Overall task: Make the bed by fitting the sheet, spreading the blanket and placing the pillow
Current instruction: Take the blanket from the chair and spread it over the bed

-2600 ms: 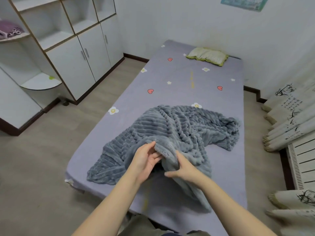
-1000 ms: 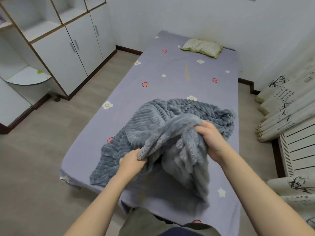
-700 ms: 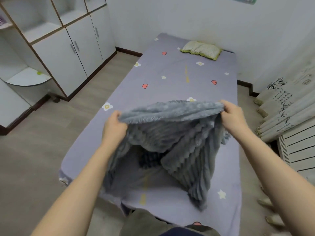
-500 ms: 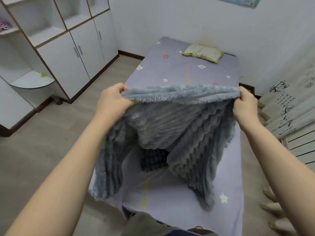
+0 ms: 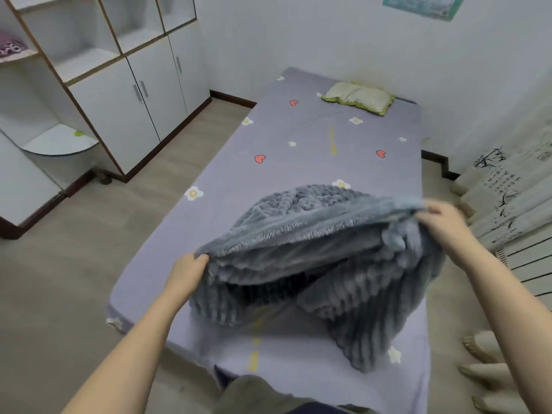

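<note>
Between both sets of fingers, the grey blanket (image 5: 322, 252) hangs bunched over the sheet (image 5: 313, 144). Left hand (image 5: 186, 274) and right hand (image 5: 442, 224) pinch its upper edge. Beyond them, the pillow (image 5: 358, 97) lies at the bed's far end.

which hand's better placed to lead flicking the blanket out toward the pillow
Right, probably. The right hand grips the blanket edge higher and farther up the bed, nearer the pillow. The left hand holds its end low, near the bed's foot.

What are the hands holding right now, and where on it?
Both hold the grey blanket by its upper edge: the left hand grips the left end, the right hand pinches the right end. The rest sags onto the sheet.
</note>
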### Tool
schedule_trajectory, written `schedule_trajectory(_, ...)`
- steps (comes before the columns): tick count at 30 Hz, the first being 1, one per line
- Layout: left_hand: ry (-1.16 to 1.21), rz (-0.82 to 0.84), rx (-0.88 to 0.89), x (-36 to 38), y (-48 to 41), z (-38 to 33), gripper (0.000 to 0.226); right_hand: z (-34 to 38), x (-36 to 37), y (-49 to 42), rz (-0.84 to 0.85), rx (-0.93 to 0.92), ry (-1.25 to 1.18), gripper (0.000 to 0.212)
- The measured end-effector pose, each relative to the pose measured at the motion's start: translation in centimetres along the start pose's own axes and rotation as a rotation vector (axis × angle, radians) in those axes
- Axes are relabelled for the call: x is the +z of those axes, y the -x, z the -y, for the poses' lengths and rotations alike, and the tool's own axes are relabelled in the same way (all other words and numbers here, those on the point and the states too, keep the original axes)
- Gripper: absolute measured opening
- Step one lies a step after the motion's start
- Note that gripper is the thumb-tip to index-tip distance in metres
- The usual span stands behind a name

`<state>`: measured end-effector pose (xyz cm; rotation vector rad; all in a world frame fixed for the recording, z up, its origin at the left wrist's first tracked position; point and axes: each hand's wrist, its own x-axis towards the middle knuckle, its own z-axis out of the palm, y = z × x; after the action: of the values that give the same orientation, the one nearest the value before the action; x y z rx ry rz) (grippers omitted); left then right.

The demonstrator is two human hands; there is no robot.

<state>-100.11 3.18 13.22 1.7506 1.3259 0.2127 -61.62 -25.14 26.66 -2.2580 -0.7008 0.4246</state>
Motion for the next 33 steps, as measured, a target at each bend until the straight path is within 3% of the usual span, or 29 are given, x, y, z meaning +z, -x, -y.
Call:
schedule_trajectory(3, 0.069, 0.181, -0.011, 1.5, 2.3, 1.6, 0.013, -3.7, 1.6, 2.9, 0.621, 0.25, 0.364, 0.007)
schedule_trajectory(5, 0.095, 0.292, 0.076, 2.7, 4.1, 1.3, 0.008, -5.0, 4.5, 5.1, 0.855, 0.236, 0.735, 0.037)
schedule_trajectory(6, 0.126, 0.342, 0.138, 3.4, 4.9, 1.1, 0.019, -5.1, 6.5, 6.2, 0.883, 0.18, 0.776, 0.057)
schedule_trajectory(9, 0.122, 0.453, 0.272, 5.6, 8.0, -1.0, 0.041, -2.8, 12.6, 9.0, 0.863, -0.054, 0.416, 0.109)
schedule_trajectory(11, 0.076, 0.548, 0.358, 6.8, 9.8, -2.5, 0.033, -0.2, 16.7, 10.6, 0.901, -0.243, 0.343, 0.121)
schedule_trajectory(12, 0.055, 0.565, 0.398, 7.2, 10.5, -2.9, 0.028, 1.0, 18.6, 11.4, 0.919, -0.307, 0.353, 0.115)
schedule_trajectory(15, -0.023, 0.472, 0.415, 6.9, 11.2, -2.7, 0.026, 3.6, 21.6, 13.0, 0.886, -0.297, 0.306, 0.04)
schedule_trajectory(16, -0.094, 0.425, 0.403, 6.4, 11.0, -2.0, 0.03, 4.1, 21.8, 13.2, 0.871, -0.247, 0.244, 0.032)
schedule_trajectory(21, -0.358, 0.343, 0.23, 5.2, 9.7, 3.5, 0.063, 6.1, 19.8, 13.8, 0.881, 0.058, -0.189, 0.021)
schedule_trajectory(23, -0.445, 0.36, 0.203, 5.9, 9.4, 4.5, 0.044, 7.1, 19.2, 14.5, 0.847, 0.063, -0.292, 0.02)
schedule_trajectory(26, -0.548, 0.381, 0.137, 6.0, 9.1, 6.2, 0.024, 7.8, 17.8, 14.3, 0.614, 0.135, -0.606, 0.021)
schedule_trajectory(29, -0.258, 0.448, -0.022, 4.5, 8.7, 7.9, 0.008, 7.4, 16.1, 13.0, 0.4, 0.223, -0.845, 0.019)
schedule_trajectory(31, 0.053, 0.308, -0.114, 3.1, 8.1, 8.1, 0.011, 6.7, 15.3, 12.0, 0.288, 0.219, -0.805, 0.017)
schedule_trajectory(33, 0.211, 0.101, -0.11, 1.0, 7.1, 6.9, 0.012, 5.6, 15.1, 11.4, 0.189, 0.214, -0.716, 0.016)
